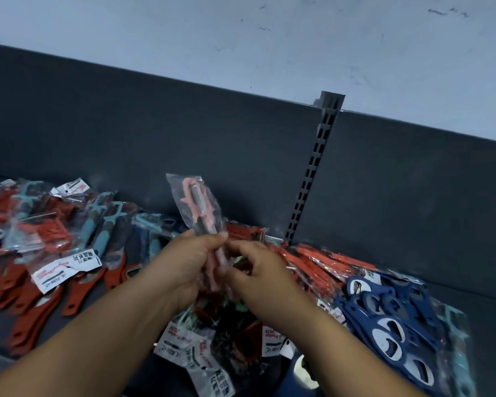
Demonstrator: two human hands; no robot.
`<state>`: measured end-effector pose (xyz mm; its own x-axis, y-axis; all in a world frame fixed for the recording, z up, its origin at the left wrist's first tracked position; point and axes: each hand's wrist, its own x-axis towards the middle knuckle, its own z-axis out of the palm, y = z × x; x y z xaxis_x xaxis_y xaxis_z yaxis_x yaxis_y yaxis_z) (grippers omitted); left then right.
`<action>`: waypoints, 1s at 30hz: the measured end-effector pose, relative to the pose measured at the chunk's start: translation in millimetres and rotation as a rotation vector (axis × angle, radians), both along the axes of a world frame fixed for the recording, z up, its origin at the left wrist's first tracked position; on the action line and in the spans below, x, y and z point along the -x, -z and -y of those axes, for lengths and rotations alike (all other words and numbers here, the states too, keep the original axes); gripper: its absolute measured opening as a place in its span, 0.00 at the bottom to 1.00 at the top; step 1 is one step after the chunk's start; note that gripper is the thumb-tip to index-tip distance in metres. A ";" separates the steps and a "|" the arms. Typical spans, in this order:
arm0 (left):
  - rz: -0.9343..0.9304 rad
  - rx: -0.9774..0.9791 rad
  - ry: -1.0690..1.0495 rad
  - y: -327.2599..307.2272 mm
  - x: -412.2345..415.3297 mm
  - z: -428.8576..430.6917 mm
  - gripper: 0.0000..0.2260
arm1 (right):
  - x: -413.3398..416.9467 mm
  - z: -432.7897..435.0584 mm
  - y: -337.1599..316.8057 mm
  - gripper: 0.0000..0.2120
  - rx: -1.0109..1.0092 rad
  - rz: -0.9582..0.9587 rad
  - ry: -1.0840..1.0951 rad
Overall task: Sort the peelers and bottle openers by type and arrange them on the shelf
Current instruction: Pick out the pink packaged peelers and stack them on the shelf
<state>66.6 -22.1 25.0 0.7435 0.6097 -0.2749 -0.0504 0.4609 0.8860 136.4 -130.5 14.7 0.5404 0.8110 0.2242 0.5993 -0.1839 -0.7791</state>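
L grip (189, 262) clamped on bagged pink peeler (196, 202), R grip (258, 273) curled beside it, hold unclear

The lower half of the pink peeler (196, 209), in a clear bag, is hidden behind the left hand (188, 263) that grips it. Whether the right hand (259, 272) pinches the bag or only touches it cannot be told. Both forearms are cut off by the bottom edge. At 6 o'clock, the pile of bagged tools (226, 319) is dark and mostly covered by the hands. Print on the white labels (55, 270) is too small to read. At 9 o'clock, bagged peelers (49, 230) run off the left edge. At 4 o'clock, blue bottle openers (364, 310) run off the bottom edge.
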 end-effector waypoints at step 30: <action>0.020 -0.054 0.269 -21.7 -116.4 213.9 0.06 | -101.3 214.8 -6.9 0.12 -0.118 -0.328 0.263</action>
